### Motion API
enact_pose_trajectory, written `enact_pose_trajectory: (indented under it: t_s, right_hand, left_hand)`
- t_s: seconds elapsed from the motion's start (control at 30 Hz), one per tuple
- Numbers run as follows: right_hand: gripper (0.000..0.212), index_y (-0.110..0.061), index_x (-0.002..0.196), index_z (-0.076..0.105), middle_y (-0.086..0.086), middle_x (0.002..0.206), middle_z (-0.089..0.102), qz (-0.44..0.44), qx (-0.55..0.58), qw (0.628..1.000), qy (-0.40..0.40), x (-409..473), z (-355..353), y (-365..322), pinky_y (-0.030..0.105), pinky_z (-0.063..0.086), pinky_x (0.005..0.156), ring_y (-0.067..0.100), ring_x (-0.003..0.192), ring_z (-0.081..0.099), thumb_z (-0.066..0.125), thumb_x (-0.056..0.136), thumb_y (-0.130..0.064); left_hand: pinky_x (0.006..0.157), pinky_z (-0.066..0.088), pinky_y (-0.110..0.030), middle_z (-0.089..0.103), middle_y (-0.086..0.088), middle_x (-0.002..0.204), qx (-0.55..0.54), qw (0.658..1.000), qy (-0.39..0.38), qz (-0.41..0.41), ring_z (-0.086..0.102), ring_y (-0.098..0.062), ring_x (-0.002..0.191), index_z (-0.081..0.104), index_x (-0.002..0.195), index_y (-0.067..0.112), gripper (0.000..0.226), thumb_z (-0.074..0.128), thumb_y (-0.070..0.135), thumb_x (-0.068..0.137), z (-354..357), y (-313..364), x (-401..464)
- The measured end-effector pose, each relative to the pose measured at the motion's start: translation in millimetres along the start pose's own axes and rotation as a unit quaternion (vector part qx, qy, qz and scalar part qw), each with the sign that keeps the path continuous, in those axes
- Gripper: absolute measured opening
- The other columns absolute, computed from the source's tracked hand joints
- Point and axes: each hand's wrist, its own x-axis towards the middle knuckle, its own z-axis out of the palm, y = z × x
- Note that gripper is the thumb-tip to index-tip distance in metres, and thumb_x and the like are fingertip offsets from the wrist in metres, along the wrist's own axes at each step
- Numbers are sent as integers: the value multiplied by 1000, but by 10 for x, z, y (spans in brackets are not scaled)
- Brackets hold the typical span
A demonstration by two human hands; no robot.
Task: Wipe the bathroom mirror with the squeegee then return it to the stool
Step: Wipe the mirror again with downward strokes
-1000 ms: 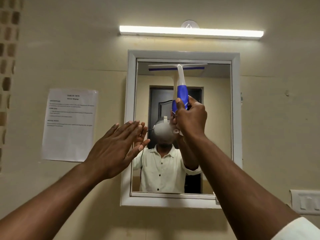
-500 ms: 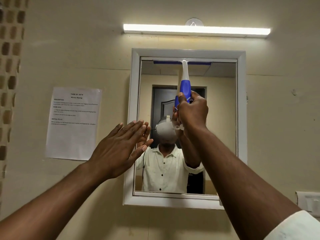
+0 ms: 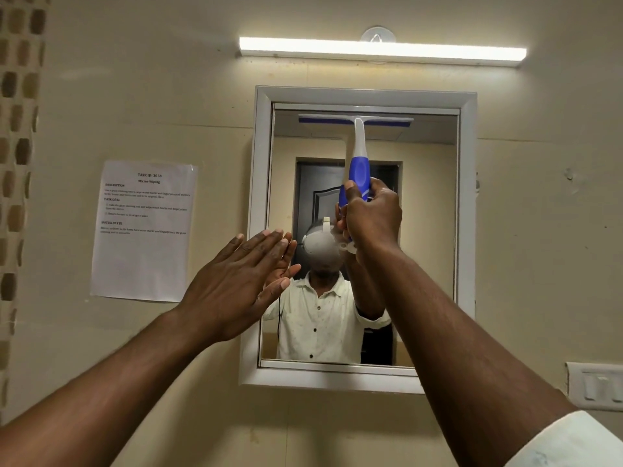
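Squeegee (image 3: 358, 153): upright against mirror (image 3: 428, 230), blade (image 3: 354, 120) level near the glass's 12 o'clock edge, just below the top of the frame (image 3: 367, 96). Half a second back, tucked right up under that frame edge; a full second back, at about the present height. So: raised to the top, now lowered slightly. Read as the start of a downward pull, not merely positioning.

Right hand (image 3: 372, 217): closed around the blue grip, thumb up along the handle, white handle end poking out below the fist at 6 o'clock. Grip unchanged across the three views.

Left hand (image 3: 241, 281): flat, fingers together and spread wide of nothing, holding nothing, at the mirror's 9 o'clock edge over the frame. Touching glass or hovering just off it: cannot tell. Pose the same as in both earlier views.

Glass below the blade: most of the pane, toward 6 o'clock, apparently yet to be covered in this pass. Marks or water on it too faint to make out.

Stool: not in view; return step still outstanding.

Surroundings: printed sheet (image 3: 145, 230) on wall at 9 o'clock of mirror, light bar (image 3: 382, 50) at 12 o'clock, switch plate (image 3: 596, 385) at 4 o'clock.
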Motion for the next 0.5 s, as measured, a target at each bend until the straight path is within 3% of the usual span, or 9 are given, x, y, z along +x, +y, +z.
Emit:
enact_pose_trajectory:
  t_s: [0.2,0.4,0.5]
  right_hand:
    - [43,-10,130,45,21,107,64,12,-10,1000,7,-215,-48,159,48,55,86,33,92,66,55,91,-25]
    - [49,-11,135,42,20,114,62,27,-17,999,12,-427,-87,344,48,55,87,34,97,65,56,91,-26]
    - [48,-11,134,44,16,116,62,27,-17,999,12,-535,-111,443,38,55,86,25,93,63,56,90,-26]
  left_hand:
    - [121,-4,-31,-14,15,153,-10,1000,-9,-11,-14,-2,143,-13,144,32,65,3,60,87,-59,39,-68]
    - [121,-4,-31,-13,14,154,-19,999,-29,-15,-13,-2,143,-12,144,31,65,5,59,88,-14,135,-172]
    - [120,-4,-30,-9,12,156,-21,999,-30,-11,-11,-3,144,-11,144,31,64,6,58,89,28,189,-228]
